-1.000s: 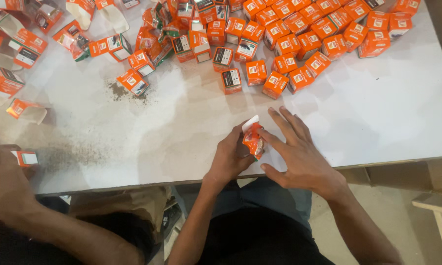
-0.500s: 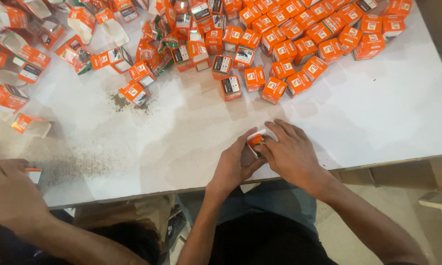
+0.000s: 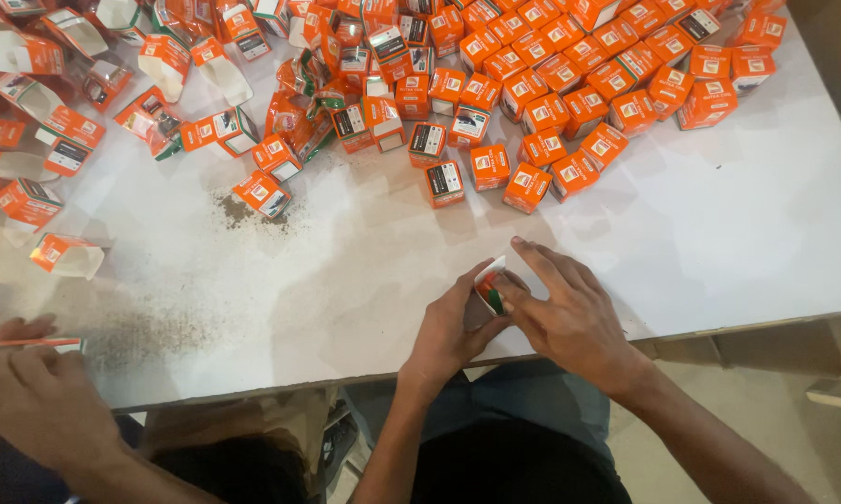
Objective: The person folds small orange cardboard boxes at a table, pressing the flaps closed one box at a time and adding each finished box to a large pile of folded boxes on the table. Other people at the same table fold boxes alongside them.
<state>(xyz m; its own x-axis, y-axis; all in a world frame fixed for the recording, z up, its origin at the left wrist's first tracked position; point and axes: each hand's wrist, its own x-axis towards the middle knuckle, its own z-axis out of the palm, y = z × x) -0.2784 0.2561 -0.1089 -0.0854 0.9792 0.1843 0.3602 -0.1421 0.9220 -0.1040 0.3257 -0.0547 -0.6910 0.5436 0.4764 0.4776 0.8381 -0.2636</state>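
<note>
My left hand and my right hand meet near the front edge of the white table. Between them they grip one small orange-and-white carton, its white flap sticking up. My right fingers spread over the carton's right side, and my left thumb and fingers pinch its left side. Most of the carton is hidden by my fingers.
Several closed orange cartons lie in rows at the back right. Open, flattened cartons are scattered at the back left. Dark crumbs dust the table. Another person's hand holds a flat carton at the front left.
My hands have stayed on the carton and turned it, so its white flap now points up. The other person's hand at the left has shifted slightly.
</note>
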